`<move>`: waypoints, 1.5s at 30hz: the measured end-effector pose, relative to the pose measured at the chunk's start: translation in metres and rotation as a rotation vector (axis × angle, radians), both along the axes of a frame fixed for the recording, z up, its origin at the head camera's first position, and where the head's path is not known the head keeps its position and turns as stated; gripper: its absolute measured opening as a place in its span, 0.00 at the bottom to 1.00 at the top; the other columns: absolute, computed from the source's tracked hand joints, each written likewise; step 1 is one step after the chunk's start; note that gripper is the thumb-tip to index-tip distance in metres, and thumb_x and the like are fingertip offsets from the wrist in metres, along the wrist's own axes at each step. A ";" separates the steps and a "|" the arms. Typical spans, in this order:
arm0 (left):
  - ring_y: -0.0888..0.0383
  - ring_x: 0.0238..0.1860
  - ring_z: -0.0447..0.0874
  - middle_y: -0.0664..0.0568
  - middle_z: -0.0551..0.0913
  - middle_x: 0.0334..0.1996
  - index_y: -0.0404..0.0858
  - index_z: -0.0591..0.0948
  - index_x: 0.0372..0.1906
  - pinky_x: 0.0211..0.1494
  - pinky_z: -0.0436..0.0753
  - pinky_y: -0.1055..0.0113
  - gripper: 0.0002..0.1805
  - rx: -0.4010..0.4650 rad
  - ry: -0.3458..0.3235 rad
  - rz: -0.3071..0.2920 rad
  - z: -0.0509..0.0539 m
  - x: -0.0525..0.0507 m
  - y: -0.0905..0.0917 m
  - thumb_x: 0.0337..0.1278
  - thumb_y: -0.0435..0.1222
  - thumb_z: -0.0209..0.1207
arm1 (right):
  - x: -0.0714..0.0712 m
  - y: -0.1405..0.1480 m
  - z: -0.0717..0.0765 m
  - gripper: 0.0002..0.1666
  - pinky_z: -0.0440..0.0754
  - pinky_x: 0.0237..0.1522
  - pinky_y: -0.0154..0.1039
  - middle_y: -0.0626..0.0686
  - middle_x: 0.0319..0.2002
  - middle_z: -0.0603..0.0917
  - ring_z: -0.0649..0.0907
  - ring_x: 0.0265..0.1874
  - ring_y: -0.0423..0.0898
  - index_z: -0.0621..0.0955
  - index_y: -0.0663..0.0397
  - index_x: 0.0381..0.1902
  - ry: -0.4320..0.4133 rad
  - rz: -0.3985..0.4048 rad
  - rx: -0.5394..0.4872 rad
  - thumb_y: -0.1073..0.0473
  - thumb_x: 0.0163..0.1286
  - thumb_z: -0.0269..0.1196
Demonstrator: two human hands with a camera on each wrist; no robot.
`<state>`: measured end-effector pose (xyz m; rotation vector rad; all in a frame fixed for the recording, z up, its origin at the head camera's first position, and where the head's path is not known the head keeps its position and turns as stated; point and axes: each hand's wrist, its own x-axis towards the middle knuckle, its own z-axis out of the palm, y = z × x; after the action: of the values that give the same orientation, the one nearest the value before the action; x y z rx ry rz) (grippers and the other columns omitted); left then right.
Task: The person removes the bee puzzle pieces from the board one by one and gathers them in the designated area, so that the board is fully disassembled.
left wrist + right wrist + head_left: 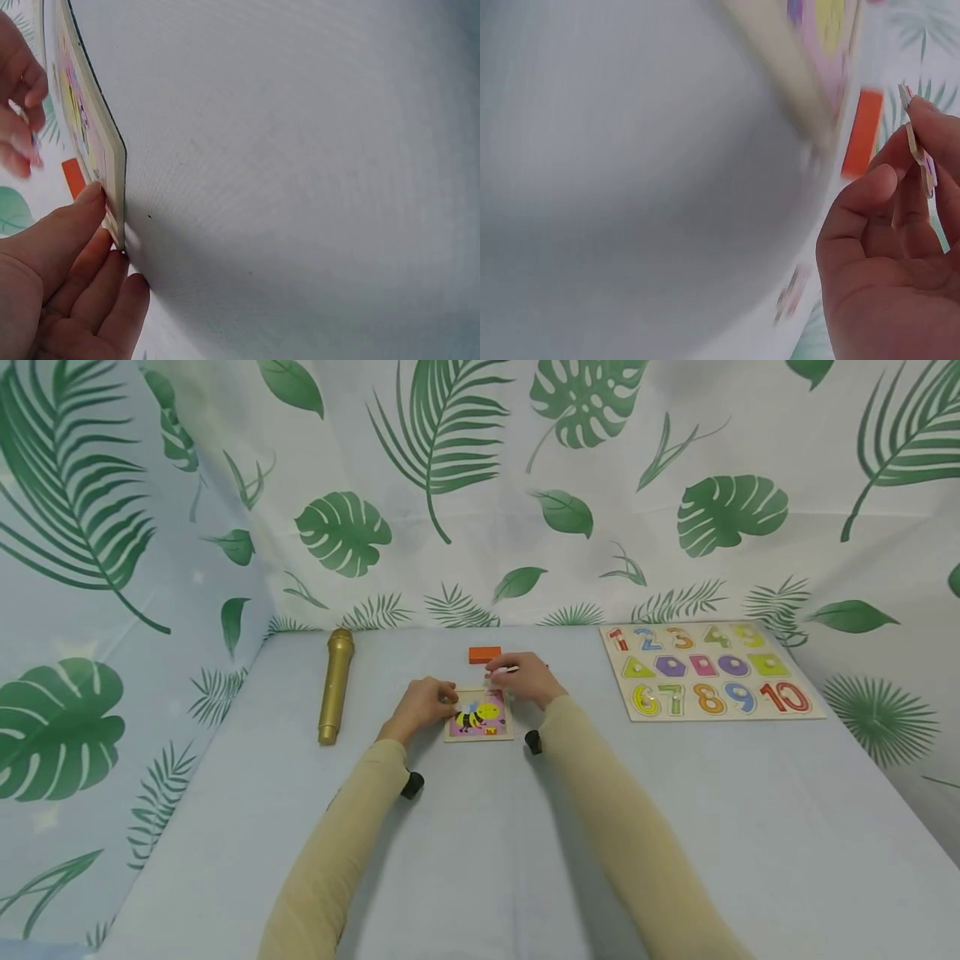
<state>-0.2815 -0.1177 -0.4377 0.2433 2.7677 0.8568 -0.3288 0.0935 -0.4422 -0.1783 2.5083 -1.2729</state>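
Readable text: digits 1–10 on the number board (pixel 628 693), well out to the right of the right hand (pixel 527 677). Digits run in two rows with coloured shapes between.

Left hand (pixel 423 703): closed on the near-side corner of the bee puzzle (pixel 480 720), thumb on the face, fingers around the edge and below. Right hand: thumb and fingers pinching a thin puzzle piece (pixel 928 178), seen mostly edge-on, clear of the puzzle.

Bee puzzle sits between the two hands: square, pale wooden border, yellow-and-black bee on pink-purple. In the left wrist view it stands tilted to the cloth. Piece has a pale wood edge and some pink; its print is too small to read.

Also: orange block (pixel 484 655) just beyond the hands, gold microphone (pixel 335 689) off left of the left hand. Small reddish thing (pixel 791 292) near the right hand, too blurred to identify.
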 end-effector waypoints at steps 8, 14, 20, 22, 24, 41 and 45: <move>0.49 0.68 0.68 0.48 0.75 0.65 0.33 0.84 0.50 0.70 0.66 0.56 0.15 0.025 -0.017 0.017 -0.002 0.004 0.001 0.59 0.34 0.65 | -0.010 0.061 -0.002 0.17 0.76 0.55 0.47 0.53 0.61 0.75 0.75 0.52 0.53 0.82 0.47 0.55 -0.052 -0.091 0.034 0.55 0.71 0.61; 0.49 0.69 0.67 0.49 0.75 0.65 0.33 0.84 0.51 0.71 0.66 0.55 0.15 0.038 -0.022 0.032 -0.001 0.007 0.002 0.60 0.33 0.65 | -0.012 0.098 -0.001 0.19 0.73 0.52 0.46 0.57 0.61 0.73 0.72 0.51 0.54 0.80 0.49 0.58 -0.089 -0.117 0.050 0.59 0.71 0.56; 0.49 0.69 0.67 0.49 0.75 0.65 0.33 0.84 0.51 0.71 0.66 0.55 0.15 0.049 -0.034 0.046 0.002 0.007 0.002 0.60 0.33 0.64 | -0.013 0.106 0.002 0.19 0.70 0.53 0.46 0.57 0.61 0.73 0.70 0.53 0.54 0.80 0.49 0.58 -0.114 -0.112 0.044 0.60 0.72 0.54; 0.49 0.69 0.67 0.49 0.75 0.65 0.33 0.84 0.51 0.71 0.66 0.55 0.15 0.050 -0.037 0.050 0.002 0.006 0.002 0.60 0.33 0.64 | -0.012 0.105 0.003 0.19 0.70 0.55 0.47 0.58 0.62 0.72 0.69 0.54 0.55 0.79 0.49 0.59 -0.111 -0.107 0.047 0.61 0.73 0.54; 0.49 0.69 0.67 0.49 0.75 0.65 0.33 0.84 0.51 0.70 0.66 0.55 0.15 0.047 -0.038 0.051 0.002 0.006 0.002 0.60 0.33 0.64 | -0.012 0.104 0.002 0.19 0.70 0.57 0.48 0.58 0.62 0.72 0.69 0.55 0.55 0.79 0.50 0.59 -0.091 -0.098 0.061 0.61 0.73 0.53; 0.49 0.68 0.68 0.48 0.76 0.64 0.33 0.85 0.50 0.70 0.67 0.56 0.15 0.033 -0.024 0.040 0.002 0.005 0.002 0.60 0.34 0.64 | -0.016 0.094 -0.001 0.16 0.72 0.56 0.50 0.60 0.54 0.78 0.73 0.49 0.55 0.80 0.56 0.56 0.016 -0.095 0.166 0.62 0.72 0.57; 0.49 0.68 0.68 0.48 0.76 0.64 0.33 0.85 0.50 0.70 0.67 0.56 0.15 0.030 -0.019 0.039 0.002 0.004 0.002 0.60 0.34 0.65 | -0.016 0.093 -0.003 0.15 0.72 0.56 0.49 0.59 0.52 0.79 0.73 0.48 0.54 0.81 0.56 0.54 0.037 -0.098 0.186 0.62 0.72 0.57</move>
<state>-0.2776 -0.1156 -0.4361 0.1853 2.7520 0.9066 -0.3452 0.1867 -0.4447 -0.0357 2.6789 -1.0723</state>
